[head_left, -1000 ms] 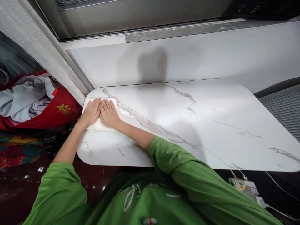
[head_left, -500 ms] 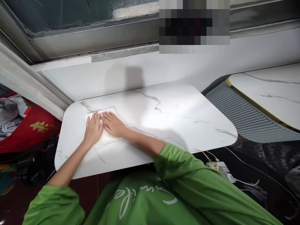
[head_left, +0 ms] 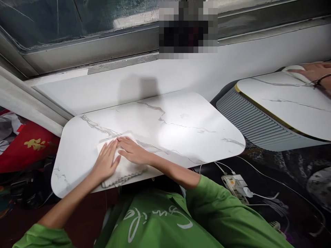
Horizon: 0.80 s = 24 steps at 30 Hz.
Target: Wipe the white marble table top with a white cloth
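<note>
A white cloth (head_left: 126,171) lies spread on the white marble-patterned tabletop (head_left: 186,129), its scalloped edge close to the table's near edge. My left hand (head_left: 107,162) rests flat on the cloth's left part, fingers stretched out and pointing away from me. Beside it, my right hand (head_left: 132,150) presses flat on the cloth's upper part, fingers extended to the left. The fingertips of both hands nearly meet. Neither hand grips the cloth; both palms hide part of it.
At the right, another person's hand (head_left: 314,73) lies on a white cloth (head_left: 293,70) upon a second marbled table (head_left: 289,93) with a ribbed side. A power strip (head_left: 234,186) with cables sits below. A red bag (head_left: 33,144) stands left; a window frame (head_left: 90,44) runs behind.
Both my hands and the cloth have slid toward me, nearer the table's front edge. The other person's hand with a cloth has come into view at the right. The camera has shifted slightly.
</note>
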{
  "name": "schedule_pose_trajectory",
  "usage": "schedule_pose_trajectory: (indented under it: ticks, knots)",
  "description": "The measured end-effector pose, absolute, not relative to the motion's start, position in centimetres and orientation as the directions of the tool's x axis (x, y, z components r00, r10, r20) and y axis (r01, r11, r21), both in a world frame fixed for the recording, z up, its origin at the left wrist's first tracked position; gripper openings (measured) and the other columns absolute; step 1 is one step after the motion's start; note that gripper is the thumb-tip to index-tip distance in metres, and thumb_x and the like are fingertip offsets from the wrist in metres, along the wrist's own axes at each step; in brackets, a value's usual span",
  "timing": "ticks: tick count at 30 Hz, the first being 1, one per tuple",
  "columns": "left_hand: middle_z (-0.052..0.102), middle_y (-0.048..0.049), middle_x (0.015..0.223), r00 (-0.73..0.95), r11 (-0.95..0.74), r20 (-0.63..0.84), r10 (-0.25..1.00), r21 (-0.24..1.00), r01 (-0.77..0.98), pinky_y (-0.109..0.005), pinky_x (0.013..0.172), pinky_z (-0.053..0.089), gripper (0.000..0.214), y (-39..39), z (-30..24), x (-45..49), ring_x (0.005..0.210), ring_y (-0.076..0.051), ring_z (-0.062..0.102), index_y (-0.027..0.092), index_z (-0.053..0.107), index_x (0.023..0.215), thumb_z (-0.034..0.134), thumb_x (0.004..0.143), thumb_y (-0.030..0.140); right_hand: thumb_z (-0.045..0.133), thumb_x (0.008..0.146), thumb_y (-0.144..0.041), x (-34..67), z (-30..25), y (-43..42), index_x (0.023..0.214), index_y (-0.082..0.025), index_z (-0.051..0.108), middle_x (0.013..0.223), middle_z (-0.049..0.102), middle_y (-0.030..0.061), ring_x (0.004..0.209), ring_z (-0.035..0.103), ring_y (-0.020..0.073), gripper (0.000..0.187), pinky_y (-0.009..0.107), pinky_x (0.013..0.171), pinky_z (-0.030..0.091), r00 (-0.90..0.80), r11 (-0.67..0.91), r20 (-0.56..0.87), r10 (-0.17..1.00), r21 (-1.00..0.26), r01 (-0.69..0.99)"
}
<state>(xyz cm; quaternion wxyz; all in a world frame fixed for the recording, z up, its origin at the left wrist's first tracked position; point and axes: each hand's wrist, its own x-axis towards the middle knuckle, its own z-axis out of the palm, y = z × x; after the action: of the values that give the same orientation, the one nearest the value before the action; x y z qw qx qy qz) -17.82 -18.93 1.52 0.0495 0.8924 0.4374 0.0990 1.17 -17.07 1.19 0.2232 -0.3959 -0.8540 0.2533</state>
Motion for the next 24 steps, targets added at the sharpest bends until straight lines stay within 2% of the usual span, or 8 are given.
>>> schedule_pose_trajectory:
  ticks: [2, 6, 9, 12, 17, 24]
  knots:
    - [0.029, -0.0157, 0.151, 0.599, -0.615, 0.140, 0.789, 0.174, 0.769, -0.049, 0.115, 0.021, 0.061, -15.8, 1.2, -18.4, 0.141, -0.025, 0.025, 0.011, 0.013, 0.149, 0.027, 0.098, 0.041, 0.029, 0.098, -0.034, -0.5, 0.8, -14.6, 0.138, -0.013, 0.043, 0.145, 0.044, 0.0112, 0.138, 0.034, 0.0218, 0.047, 0.046, 0.115, 0.027, -0.505, 0.503, 0.187, 0.843, -0.607, 0.615]
    - [0.031, -0.0155, 0.151, 0.575, -0.596, 0.162, 0.802, 0.159, 0.787, -0.045, 0.116, 0.021, 0.059, -8.6, 0.9, -18.4, 0.142, -0.023, 0.024, 0.007, 0.019, 0.148, 0.023, 0.096, 0.036, 0.032, 0.096, -0.027, -2.6, -0.3, -9.1, 0.138, -0.005, 0.041, 0.142, 0.046, 0.0158, 0.137, 0.035, 0.0242, 0.049, 0.050, 0.118, 0.014, -0.347, 0.468, 0.319, 0.882, -0.514, 0.719]
    - [0.031, -0.0162, 0.151, 0.551, -0.573, 0.164, 0.818, 0.156, 0.805, -0.043, 0.116, 0.018, 0.059, -4.1, 0.5, -16.7, 0.142, -0.022, 0.023, 0.004, 0.023, 0.146, 0.023, 0.094, 0.032, 0.036, 0.095, -0.026, -1.6, -0.6, -5.0, 0.137, -0.001, 0.042, 0.142, 0.046, 0.0172, 0.136, 0.036, 0.0241, 0.050, 0.047, 0.118, 0.012, -0.347, 0.478, 0.344, 0.873, -0.454, 0.752]
    - [0.032, -0.0161, 0.150, 0.525, -0.552, 0.184, 0.831, 0.155, 0.819, -0.043, 0.116, 0.018, 0.058, -1.5, 0.1, -14.0, 0.141, -0.023, 0.025, 0.005, 0.025, 0.145, 0.028, 0.092, 0.030, 0.035, 0.095, -0.024, 1.0, -0.5, -2.3, 0.137, -0.002, 0.043, 0.142, 0.046, 0.0159, 0.136, 0.035, 0.0222, 0.048, 0.044, 0.118, 0.013, -0.360, 0.478, 0.328, 0.873, -0.434, 0.764]
    - [0.034, -0.0187, 0.149, 0.476, -0.514, 0.218, 0.852, 0.177, 0.840, -0.047, 0.115, 0.018, 0.059, -2.1, -0.2, -9.5, 0.141, -0.025, 0.026, 0.001, 0.026, 0.144, 0.028, 0.091, 0.026, 0.027, 0.098, -0.028, 4.9, -0.7, -2.5, 0.138, -0.006, 0.043, 0.144, 0.045, 0.0125, 0.137, 0.035, 0.0202, 0.049, 0.042, 0.117, 0.016, -0.355, 0.474, 0.329, 0.875, -0.439, 0.763]
    - [0.029, -0.0206, 0.150, 0.499, -0.531, 0.185, 0.847, 0.224, 0.817, -0.052, 0.117, 0.009, 0.060, -8.9, -0.4, -2.3, 0.142, -0.028, 0.021, -0.001, 0.025, 0.144, 0.028, 0.090, 0.026, 0.021, 0.099, -0.033, 11.7, -1.4, -9.6, 0.139, -0.009, 0.044, 0.145, 0.044, 0.0124, 0.138, 0.033, 0.0224, 0.052, 0.048, 0.116, 0.020, -0.367, 0.485, 0.346, 0.863, -0.369, 0.793]
